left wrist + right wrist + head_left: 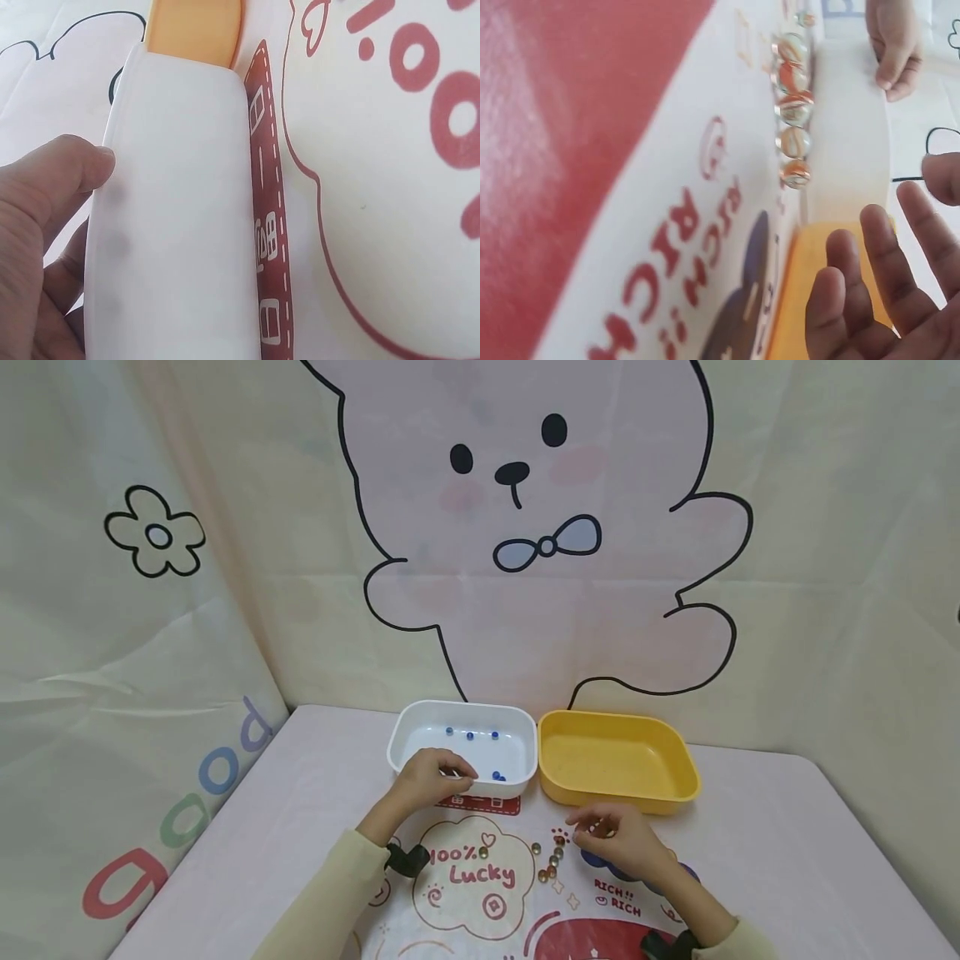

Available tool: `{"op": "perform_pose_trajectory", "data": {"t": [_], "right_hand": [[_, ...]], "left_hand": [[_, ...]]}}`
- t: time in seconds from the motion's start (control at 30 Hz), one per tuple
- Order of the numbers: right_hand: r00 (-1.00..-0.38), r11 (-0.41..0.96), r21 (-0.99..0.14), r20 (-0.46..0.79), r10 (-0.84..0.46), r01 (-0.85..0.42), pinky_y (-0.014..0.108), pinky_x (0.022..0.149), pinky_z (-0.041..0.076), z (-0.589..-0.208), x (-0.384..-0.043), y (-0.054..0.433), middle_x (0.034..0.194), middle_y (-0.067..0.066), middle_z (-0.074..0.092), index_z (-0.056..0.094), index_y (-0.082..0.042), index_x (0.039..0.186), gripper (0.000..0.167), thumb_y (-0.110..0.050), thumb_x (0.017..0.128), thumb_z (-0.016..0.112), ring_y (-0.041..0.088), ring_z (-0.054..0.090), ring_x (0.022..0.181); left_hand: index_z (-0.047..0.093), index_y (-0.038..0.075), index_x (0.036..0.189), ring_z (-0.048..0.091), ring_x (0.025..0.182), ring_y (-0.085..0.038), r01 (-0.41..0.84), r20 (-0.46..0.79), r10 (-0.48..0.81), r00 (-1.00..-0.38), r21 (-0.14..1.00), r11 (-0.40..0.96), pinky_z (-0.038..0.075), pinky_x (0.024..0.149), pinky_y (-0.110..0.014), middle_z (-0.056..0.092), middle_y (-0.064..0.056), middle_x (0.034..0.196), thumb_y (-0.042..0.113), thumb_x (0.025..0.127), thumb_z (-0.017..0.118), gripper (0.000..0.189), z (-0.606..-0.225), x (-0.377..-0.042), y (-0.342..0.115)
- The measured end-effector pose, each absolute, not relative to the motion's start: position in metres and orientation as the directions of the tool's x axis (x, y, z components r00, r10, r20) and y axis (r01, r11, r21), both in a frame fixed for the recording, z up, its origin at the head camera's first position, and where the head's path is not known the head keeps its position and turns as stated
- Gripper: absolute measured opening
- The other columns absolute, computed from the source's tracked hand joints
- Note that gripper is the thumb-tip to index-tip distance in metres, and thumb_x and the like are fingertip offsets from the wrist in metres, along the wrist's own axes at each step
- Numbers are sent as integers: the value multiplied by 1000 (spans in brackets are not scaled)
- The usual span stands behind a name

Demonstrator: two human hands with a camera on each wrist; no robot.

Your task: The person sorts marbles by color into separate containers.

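Note:
My left hand (pixel 433 779) hovers at the near rim of a white tray (pixel 401 739), its thumb by the rim and its fingers loosely bent over the inside. I see nothing between thumb and fingers; some fingertips hide behind the wall in the left wrist view. Inside the tray lie several small blue beads (pixel 470 736). Above the cloth, before the yellow tray (pixel 615 797), is my right hand (pixel 618 839), fingers spread and bent, holding nothing. Left of it on the cloth sit several glass marbles (pixel 552 862), swirled orange and clear in the right wrist view (pixel 793 142).
One marble (pixel 483 852) lies apart on the printed cloud of the tablecloth (pixel 480 914). Both trays stand side by side near the table's back edge. A cloth backdrop (pixel 825 610) with a drawn bear hangs behind. Dark straps (pixel 407 860) circle the wrists.

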State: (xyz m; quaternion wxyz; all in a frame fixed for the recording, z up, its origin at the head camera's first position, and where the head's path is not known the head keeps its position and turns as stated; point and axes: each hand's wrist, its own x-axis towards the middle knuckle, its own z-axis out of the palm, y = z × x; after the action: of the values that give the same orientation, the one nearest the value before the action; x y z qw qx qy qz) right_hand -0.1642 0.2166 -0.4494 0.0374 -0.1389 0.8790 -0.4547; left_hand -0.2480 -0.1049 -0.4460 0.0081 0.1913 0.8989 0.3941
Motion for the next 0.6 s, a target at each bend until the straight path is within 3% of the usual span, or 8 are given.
{"op": "perform_pose_trajectory", "data": {"t": [0.3, 0.6], "right_hand": [[-950, 587, -797, -56, -307, -143, 21, 58, 46, -458, -170, 210, 85, 1, 64, 72, -13, 99, 17, -18, 83, 72, 12, 53, 69], [-963, 657, -745, -76, -260, -119, 20, 59, 42, -462, -172, 203, 80, -3, 62, 73, -19, 95, 14, -16, 81, 73, 12, 50, 72]], "left_hand": [[76, 27, 88, 58, 81, -8, 341, 138, 350, -926, 701, 626, 49, 72, -25, 70, 13, 88, 25, 83, 73, 6, -445, -249, -104], [76, 26, 87, 59, 80, -7, 359, 154, 360, -920, 702, 615, 50, 71, -25, 72, 11, 87, 21, 83, 74, 6, -442, -247, -104]]}}
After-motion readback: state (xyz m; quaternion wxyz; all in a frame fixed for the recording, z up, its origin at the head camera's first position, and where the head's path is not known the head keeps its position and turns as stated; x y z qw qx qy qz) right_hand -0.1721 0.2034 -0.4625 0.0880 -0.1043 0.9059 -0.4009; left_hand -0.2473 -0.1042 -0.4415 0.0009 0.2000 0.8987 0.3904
